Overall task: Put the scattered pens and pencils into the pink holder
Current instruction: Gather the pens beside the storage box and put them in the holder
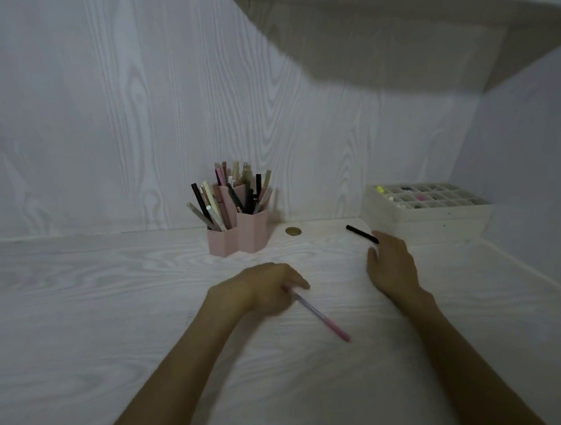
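The slim pink plastic pen (318, 315) lies mid-surface on the white wood-grain desk (82, 323), its long axis diagonal, free end pointing toward the near right edge. My left hand (267, 285) pinches its far end. My right hand (390, 264) is spread loose, fingertips at the near end of a short black pen (359, 233) angled toward the back edge. The pink hexagonal holder (238, 236), already crowded, stands at the back edge, a round brass coin (293, 231) just beside it.

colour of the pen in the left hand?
Pink pen, held by the left hand; head view.
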`<state>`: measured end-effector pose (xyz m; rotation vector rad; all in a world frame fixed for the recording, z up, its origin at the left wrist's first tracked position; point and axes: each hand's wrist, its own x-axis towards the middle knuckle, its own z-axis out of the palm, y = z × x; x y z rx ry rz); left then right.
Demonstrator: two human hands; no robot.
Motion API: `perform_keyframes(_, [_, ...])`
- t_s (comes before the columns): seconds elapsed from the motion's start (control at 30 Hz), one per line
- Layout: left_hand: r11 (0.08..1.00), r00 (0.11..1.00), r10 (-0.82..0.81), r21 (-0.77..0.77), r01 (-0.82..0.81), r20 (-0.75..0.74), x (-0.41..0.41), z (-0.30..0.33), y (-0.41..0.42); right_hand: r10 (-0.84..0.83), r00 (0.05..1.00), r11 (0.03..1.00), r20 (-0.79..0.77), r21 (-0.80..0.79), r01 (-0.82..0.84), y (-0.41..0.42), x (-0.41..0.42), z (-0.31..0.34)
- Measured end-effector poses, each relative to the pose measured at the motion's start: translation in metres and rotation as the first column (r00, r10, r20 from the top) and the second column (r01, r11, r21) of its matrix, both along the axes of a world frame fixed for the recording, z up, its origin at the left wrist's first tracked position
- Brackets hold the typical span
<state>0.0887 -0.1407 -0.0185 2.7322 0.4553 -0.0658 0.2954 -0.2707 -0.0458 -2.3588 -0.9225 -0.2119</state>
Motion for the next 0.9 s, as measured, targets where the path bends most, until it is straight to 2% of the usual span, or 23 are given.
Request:
perform_keyframes(0.1, [0.998,0.995,0.064,0.001,-0.064,0.075,0.0,-0.001,0.0,-0.042,0.999,0.972,0.029,-0.228,0.047,0.001,0.014,-0.013])
perform_keyframes(0.23, [0.992,0.987,0.099,0.06,-0.107,0.124,0.003,-0.004,0.004,-0.119,0.989,0.947,0.087,-0.289,0.139,0.012,0.028,-0.015])
perform_keyframes(0.37, [0.99,0.983,0.104,0.077,-0.116,0.151,0.002,-0.007,0.01,-0.166,0.966,0.967,0.199,-0.16,0.2,0.023,0.033,-0.015])
perform_keyframes(0.43, [0.988,0.978,0.122,0.075,-0.136,0.172,-0.001,-0.007,0.014,-0.133,0.982,0.99,0.136,-0.029,0.138,0.028,0.028,-0.013])
perform_keyframes(0.5, [0.984,0.976,0.136,0.093,-0.153,0.168,-0.002,-0.008,0.019,-0.032,0.999,0.997,0.01,0.075,0.031,0.034,0.017,-0.011])
perform_keyframes(0.63, [0.968,0.981,0.165,0.172,-0.181,0.103,-0.006,-0.008,0.023,0.059,0.998,0.994,-0.024,0.098,-0.057,0.046,-0.005,-0.013])
perform_keyframes(0.73, [0.957,0.97,0.199,0.186,-0.223,0.14,-0.004,-0.005,0.012,0.078,0.997,0.993,-0.01,0.087,-0.077,0.048,-0.013,-0.016])
perform_keyframes(0.8, [0.977,0.981,0.177,0.104,-0.184,0.078,0.001,-0.002,-0.005,0.104,0.994,0.991,-0.019,0.088,-0.102,0.046,-0.015,-0.016])
perform_keyframes(0.9, [0.998,0.994,0.013,0.061,-0.007,-0.108,0.01,-0.003,-0.036,0.153,0.986,0.981,-0.065,0.134,-0.143,0.039,-0.011,-0.016])
